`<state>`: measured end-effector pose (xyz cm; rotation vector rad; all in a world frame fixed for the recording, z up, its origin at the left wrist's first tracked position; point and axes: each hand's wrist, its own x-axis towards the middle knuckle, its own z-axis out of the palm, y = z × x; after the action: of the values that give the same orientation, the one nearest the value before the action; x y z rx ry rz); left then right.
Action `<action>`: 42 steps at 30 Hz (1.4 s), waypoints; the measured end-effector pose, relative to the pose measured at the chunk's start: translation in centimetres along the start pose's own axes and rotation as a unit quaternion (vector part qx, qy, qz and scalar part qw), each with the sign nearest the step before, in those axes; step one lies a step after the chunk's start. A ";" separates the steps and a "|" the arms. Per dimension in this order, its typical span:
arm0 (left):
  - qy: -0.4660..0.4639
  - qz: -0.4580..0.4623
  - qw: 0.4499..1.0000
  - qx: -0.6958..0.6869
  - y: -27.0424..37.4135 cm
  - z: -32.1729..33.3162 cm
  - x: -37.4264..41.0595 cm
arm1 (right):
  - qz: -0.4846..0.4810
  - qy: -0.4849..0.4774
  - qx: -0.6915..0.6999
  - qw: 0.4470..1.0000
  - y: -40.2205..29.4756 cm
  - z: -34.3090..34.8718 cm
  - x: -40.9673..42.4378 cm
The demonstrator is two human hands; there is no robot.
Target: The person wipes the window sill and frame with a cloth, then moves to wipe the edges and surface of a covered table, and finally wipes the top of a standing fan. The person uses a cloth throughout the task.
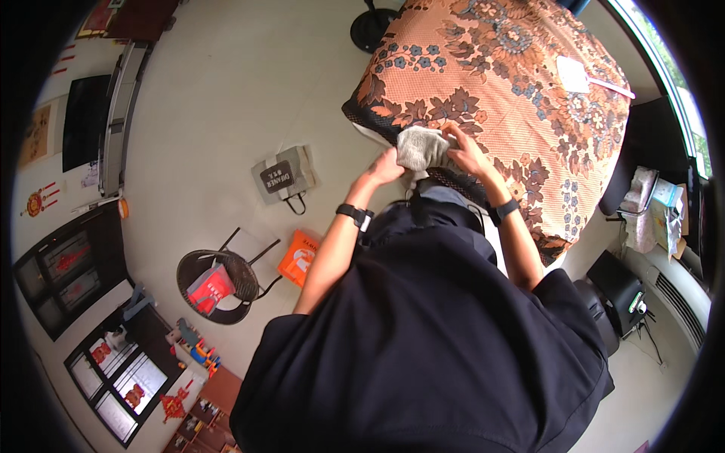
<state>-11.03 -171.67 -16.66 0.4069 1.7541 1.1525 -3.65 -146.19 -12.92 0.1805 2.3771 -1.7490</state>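
Note:
A light grey fuzzy cloth [422, 148] is bunched up in front of my body, at the near edge of a table or bed covered with an orange floral cloth [510, 130]. My left hand [387, 167] grips the left side of the grey cloth, its fingers partly hidden behind the fabric. On the opposite side, my right hand [467, 152] pinches the cloth between thumb and fingers. What the grey cloth is exactly, I cannot tell. A pale strip hangs below it near my waist.
A white fly swatter [575, 75] lies on the floral cover. To the left on the floor are a grey bag [283, 175], an orange bag [298, 257] and a round chair [218, 286] bearing a red bag [210, 287]. A black round base [371, 31] stands beyond the cover.

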 end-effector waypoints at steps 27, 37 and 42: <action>-0.053 0.247 0.914 0.319 -4.8 -20.8 13.1 | 0.265 0.620 0.551 0.492 -1.3 26.2 -21.8; -0.038 0.253 0.909 0.328 3.2 -21.3 23.0 | 0.299 0.706 0.152 0.624 4.7 35.4 -23.6; -0.073 0.252 0.901 0.344 4.4 -21.5 18.1 | 0.120 0.728 0.514 0.437 -0.9 29.8 -19.6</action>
<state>-38.96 -168.05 -20.69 1.4046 1.9392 0.7588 17.52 -174.66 -16.38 2.9091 0.5171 -2.9793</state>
